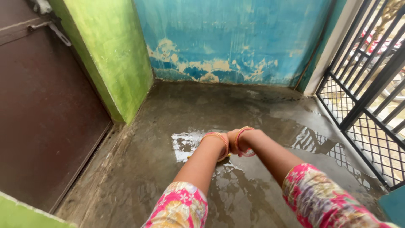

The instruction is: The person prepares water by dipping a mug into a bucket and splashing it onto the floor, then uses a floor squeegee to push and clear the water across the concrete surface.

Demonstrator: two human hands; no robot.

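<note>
The wet floor [253, 105] ahead of the hands is open up to the blue wall [236, 38]. A green pillar [114, 55] blocks the left, a black grille gate [367, 105] the right.

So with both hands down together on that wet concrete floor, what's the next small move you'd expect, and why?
Probably a short push forward toward the blue wall. Both the left hand and the right hand press together low on the wet floor, over something yellowish that is mostly hidden. Pooled water shines just ahead of them, while the floor beyond looks merely damp.
</note>
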